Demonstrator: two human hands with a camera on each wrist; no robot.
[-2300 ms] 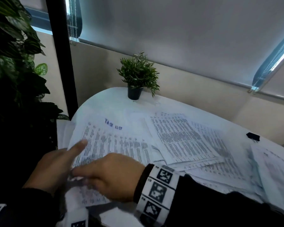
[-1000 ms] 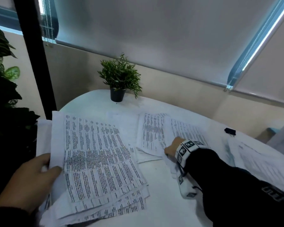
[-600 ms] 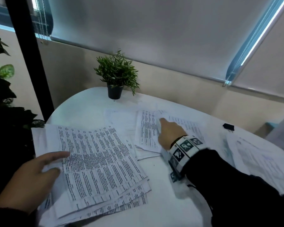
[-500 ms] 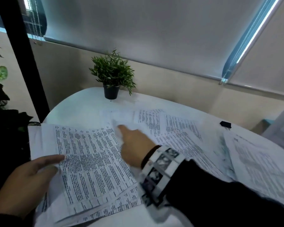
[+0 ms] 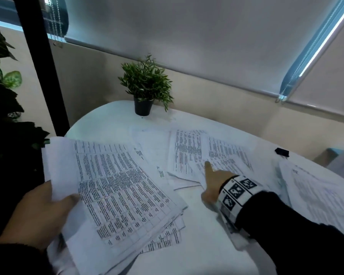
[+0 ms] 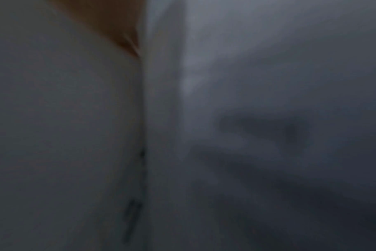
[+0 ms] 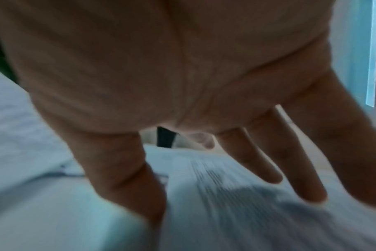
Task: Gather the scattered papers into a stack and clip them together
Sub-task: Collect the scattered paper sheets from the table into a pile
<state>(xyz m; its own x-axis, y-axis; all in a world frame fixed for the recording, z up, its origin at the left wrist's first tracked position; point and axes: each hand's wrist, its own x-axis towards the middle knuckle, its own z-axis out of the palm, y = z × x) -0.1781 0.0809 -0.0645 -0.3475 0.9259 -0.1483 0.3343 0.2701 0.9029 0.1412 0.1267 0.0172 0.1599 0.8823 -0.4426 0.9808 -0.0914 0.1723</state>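
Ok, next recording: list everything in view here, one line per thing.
gathered stack: one, white printed sheets, near left of table, partly over its edge
loose papers: several, white printed, table middle
more papers: a few, white, table right
binder clip: one, black, far right of table
table: one, white, rounded
potted plant: one, green in black pot, table's far edge
leafy plant: one, dark green, far left
roller blind: grey, behind
left hand: grips stack's left edge
right hand: fingers straight on loose papers
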